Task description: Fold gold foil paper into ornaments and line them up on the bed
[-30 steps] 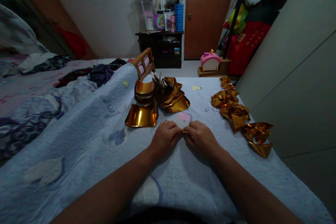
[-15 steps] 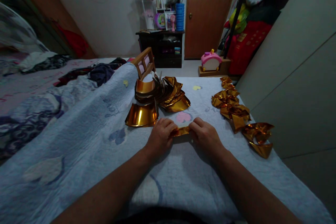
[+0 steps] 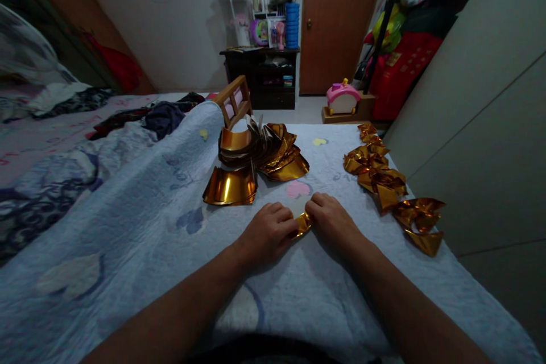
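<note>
A narrow folded strip of shiny gold paper [image 3: 302,225] spans the gap between my hands, just above the bed cover. My left hand [image 3: 273,231] is closed on its left end, fingers wrapped over it. The other end is pinched in my right hand [image 3: 330,217]. Beyond my left hand lies a stack of curved gold sheets [image 3: 230,186], with more fanned gold sheets [image 3: 284,159] behind it. Off to the right, several folded, crumpled gold paper pieces [image 3: 384,185] form a row along the bed's edge.
A light blue quilted cover [image 3: 170,273] with heart patterns spreads under everything. A small wooden rail [image 3: 234,101] stands behind the gold sheets. On the left are heaped clothes [image 3: 164,118]; a pale cabinet wall [image 3: 482,142] borders the right. A pink toy [image 3: 342,96] sits past the far edge.
My left hand has moved closer to my right hand and slightly nearer to me. The gold strip between them now tilts, its left end lower, and less of it shows.
</note>
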`<action>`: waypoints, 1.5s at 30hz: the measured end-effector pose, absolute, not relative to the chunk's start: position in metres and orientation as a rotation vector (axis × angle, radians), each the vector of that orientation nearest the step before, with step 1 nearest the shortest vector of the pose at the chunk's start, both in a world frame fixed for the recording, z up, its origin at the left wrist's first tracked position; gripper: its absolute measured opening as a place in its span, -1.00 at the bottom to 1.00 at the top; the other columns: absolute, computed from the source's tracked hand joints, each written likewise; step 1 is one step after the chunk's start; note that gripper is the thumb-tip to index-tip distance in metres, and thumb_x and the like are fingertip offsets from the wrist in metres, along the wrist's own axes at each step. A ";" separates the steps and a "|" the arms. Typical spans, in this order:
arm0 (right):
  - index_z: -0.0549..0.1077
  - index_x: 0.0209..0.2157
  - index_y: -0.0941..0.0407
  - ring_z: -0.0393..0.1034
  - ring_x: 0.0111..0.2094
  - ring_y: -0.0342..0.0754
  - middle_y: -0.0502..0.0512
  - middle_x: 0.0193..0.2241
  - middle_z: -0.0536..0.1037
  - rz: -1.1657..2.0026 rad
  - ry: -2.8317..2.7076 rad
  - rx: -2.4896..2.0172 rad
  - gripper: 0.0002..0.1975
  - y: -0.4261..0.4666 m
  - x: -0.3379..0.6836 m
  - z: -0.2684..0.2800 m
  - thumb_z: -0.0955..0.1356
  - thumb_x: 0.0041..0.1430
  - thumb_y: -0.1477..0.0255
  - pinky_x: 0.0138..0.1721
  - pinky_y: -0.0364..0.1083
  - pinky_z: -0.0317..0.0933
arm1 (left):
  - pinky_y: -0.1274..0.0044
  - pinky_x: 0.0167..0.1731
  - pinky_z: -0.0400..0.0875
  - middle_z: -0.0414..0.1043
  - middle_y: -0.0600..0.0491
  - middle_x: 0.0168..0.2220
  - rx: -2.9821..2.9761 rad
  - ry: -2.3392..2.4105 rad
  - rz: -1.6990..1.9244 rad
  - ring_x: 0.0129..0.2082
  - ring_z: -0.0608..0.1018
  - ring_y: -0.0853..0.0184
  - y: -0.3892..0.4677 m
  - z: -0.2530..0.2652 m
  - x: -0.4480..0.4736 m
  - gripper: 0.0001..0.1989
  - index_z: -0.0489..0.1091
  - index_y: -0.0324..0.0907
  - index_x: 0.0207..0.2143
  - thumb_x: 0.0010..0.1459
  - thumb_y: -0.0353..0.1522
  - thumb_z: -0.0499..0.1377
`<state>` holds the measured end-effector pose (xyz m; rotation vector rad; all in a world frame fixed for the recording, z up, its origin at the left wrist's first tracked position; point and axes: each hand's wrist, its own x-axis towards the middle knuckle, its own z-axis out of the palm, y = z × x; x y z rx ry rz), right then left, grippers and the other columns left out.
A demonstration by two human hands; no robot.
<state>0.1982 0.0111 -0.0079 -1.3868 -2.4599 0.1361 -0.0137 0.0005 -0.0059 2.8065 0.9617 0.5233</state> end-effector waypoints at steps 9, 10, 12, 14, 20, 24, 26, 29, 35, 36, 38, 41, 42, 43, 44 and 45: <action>0.49 -0.38 0.15 0.27 -0.20 0.00 0.12 -0.30 0.47 0.445 -2.441 -1.250 -0.83 0.002 0.199 0.005 0.30 0.14 0.65 -0.13 -0.04 0.12 | 0.44 -0.25 0.30 0.51 0.01 -0.30 2.670 0.855 0.529 -0.28 0.47 0.28 0.002 -0.010 -0.015 -0.82 0.50 -0.15 -0.26 0.36 -0.35 0.11; 0.47 -0.38 0.15 0.28 -0.20 -0.01 0.11 -0.31 0.46 0.520 -2.430 -1.197 -0.82 0.001 0.198 0.005 0.29 0.12 0.66 -0.13 -0.05 0.13 | 0.45 -0.24 0.31 0.51 0.01 -0.30 2.639 0.846 0.555 -0.27 0.48 0.28 0.003 -0.011 -0.016 -0.83 0.49 -0.15 -0.26 0.36 -0.35 0.12; 0.44 -0.36 0.14 0.29 -0.22 -0.03 0.09 -0.32 0.45 0.655 -2.406 -1.117 -0.81 0.000 0.196 0.003 0.28 0.06 0.68 -0.15 -0.07 0.15 | 0.47 -0.24 0.32 0.50 0.02 -0.30 2.581 0.837 0.595 -0.27 0.48 0.29 0.005 -0.013 -0.016 -0.88 0.47 -0.17 -0.29 0.32 -0.38 0.15; 0.42 -0.34 0.15 0.29 -0.24 -0.03 0.08 -0.34 0.43 0.726 -2.391 -1.081 -0.81 -0.001 0.194 0.002 0.30 0.00 0.68 -0.18 -0.08 0.15 | 0.49 -0.27 0.32 0.47 0.02 -0.33 2.533 0.854 0.616 -0.29 0.48 0.30 0.005 -0.013 -0.017 -0.91 0.43 -0.18 -0.35 0.26 -0.41 0.19; 0.38 -0.36 0.15 0.26 -0.26 -0.02 0.08 -0.33 0.40 0.739 -2.399 -1.122 -0.88 0.000 0.192 0.002 0.42 0.07 0.53 -0.22 -0.08 0.13 | 0.50 -0.29 0.31 0.43 0.04 -0.37 2.471 0.913 0.585 -0.30 0.46 0.30 0.006 -0.010 -0.020 -0.95 0.41 -0.19 -0.37 0.16 -0.47 0.22; 0.43 -0.35 0.15 0.27 -0.26 -0.03 0.07 -0.33 0.41 0.759 -2.405 -1.146 -0.91 0.002 0.192 0.000 0.43 0.12 0.53 -0.23 -0.09 0.13 | 0.49 -0.26 0.32 0.43 0.03 -0.36 2.454 0.908 0.581 -0.29 0.47 0.29 0.009 -0.011 -0.020 -0.92 0.45 -0.20 -0.35 0.23 -0.45 0.18; 0.47 -0.36 0.15 0.28 -0.24 -0.03 0.07 -0.33 0.42 0.784 -2.412 -1.147 -0.95 0.004 0.192 -0.002 0.43 0.17 0.52 -0.22 -0.09 0.13 | 0.49 -0.25 0.32 0.44 0.03 -0.35 2.436 0.915 0.562 -0.28 0.47 0.29 0.009 -0.011 -0.020 -0.92 0.47 -0.19 -0.34 0.23 -0.45 0.18; 0.52 -0.36 0.15 0.30 -0.21 -0.02 0.08 -0.32 0.45 0.807 -2.429 -1.149 -0.95 0.006 0.191 -0.003 0.41 0.20 0.54 -0.16 -0.08 0.14 | 0.49 -0.23 0.32 0.44 0.04 -0.34 2.399 0.938 0.535 -0.26 0.47 0.29 0.007 -0.009 -0.020 -0.96 0.46 -0.19 -0.32 0.18 -0.47 0.21; 0.52 -0.37 0.14 0.29 -0.22 -0.04 0.07 -0.33 0.45 0.816 -2.427 -1.136 -0.90 0.004 0.190 0.001 0.37 0.21 0.58 -0.17 -0.08 0.12 | 0.50 -0.24 0.30 0.41 0.05 -0.35 2.353 1.011 0.491 -0.26 0.46 0.30 0.006 -0.004 -0.026 -0.95 0.44 -0.20 -0.37 0.16 -0.48 0.24; 0.51 -0.38 0.15 0.28 -0.23 -0.05 0.07 -0.34 0.45 0.811 -2.424 -1.149 -0.90 0.004 0.190 0.002 0.37 0.21 0.57 -0.17 -0.08 0.12 | 0.50 -0.24 0.30 0.42 0.05 -0.35 2.348 1.010 0.483 -0.26 0.46 0.30 0.007 -0.003 -0.026 -0.95 0.44 -0.20 -0.37 0.17 -0.48 0.24; 0.50 -0.39 0.15 0.28 -0.25 -0.05 0.07 -0.35 0.44 0.800 -2.415 -1.181 -0.93 0.003 0.188 0.004 0.39 0.19 0.55 -0.18 -0.08 0.12 | 0.50 -0.24 0.30 0.42 0.06 -0.35 2.341 1.005 0.471 -0.26 0.46 0.31 0.007 -0.003 -0.026 -0.93 0.45 -0.20 -0.38 0.18 -0.48 0.23; 0.50 -0.38 0.16 0.28 -0.25 -0.04 0.07 -0.36 0.44 0.800 -2.410 -1.207 -0.92 0.002 0.186 0.005 0.39 0.23 0.50 -0.18 -0.08 0.11 | 0.51 -0.26 0.29 0.42 0.07 -0.37 2.334 1.024 0.459 -0.29 0.46 0.32 0.007 -0.003 -0.026 -0.92 0.45 -0.21 -0.40 0.18 -0.48 0.24; 0.50 -0.38 0.16 0.28 -0.25 -0.04 0.07 -0.37 0.44 0.800 -2.414 -1.211 -0.90 0.002 0.186 0.005 0.38 0.24 0.50 -0.18 -0.08 0.11 | 0.52 -0.27 0.29 0.41 0.07 -0.38 2.332 1.035 0.454 -0.30 0.45 0.33 0.007 -0.003 -0.025 -0.92 0.45 -0.21 -0.40 0.18 -0.47 0.25; 0.50 -0.38 0.16 0.28 -0.25 -0.04 0.07 -0.37 0.44 0.799 -2.419 -1.213 -0.89 0.002 0.186 0.005 0.37 0.25 0.51 -0.18 -0.08 0.11 | 0.52 -0.28 0.29 0.41 0.07 -0.38 2.331 1.042 0.448 -0.30 0.45 0.33 0.007 -0.003 -0.025 -0.92 0.45 -0.21 -0.40 0.18 -0.47 0.25; 0.50 -0.39 0.16 0.28 -0.25 -0.04 0.07 -0.37 0.44 0.797 -2.425 -1.213 -0.88 0.002 0.185 0.005 0.36 0.26 0.52 -0.18 -0.08 0.11 | 0.52 -0.28 0.29 0.41 0.07 -0.38 2.328 1.049 0.444 -0.31 0.45 0.33 0.007 -0.002 -0.025 -0.93 0.45 -0.22 -0.39 0.17 -0.47 0.25; 0.50 -0.39 0.15 0.28 -0.24 -0.04 0.07 -0.37 0.44 0.793 -2.430 -1.214 -0.88 0.002 0.185 0.004 0.36 0.25 0.54 -0.18 -0.08 0.10 | 0.52 -0.28 0.30 0.41 0.07 -0.38 2.325 1.048 0.434 -0.30 0.46 0.33 0.008 -0.002 -0.025 -0.94 0.46 -0.22 -0.39 0.17 -0.46 0.25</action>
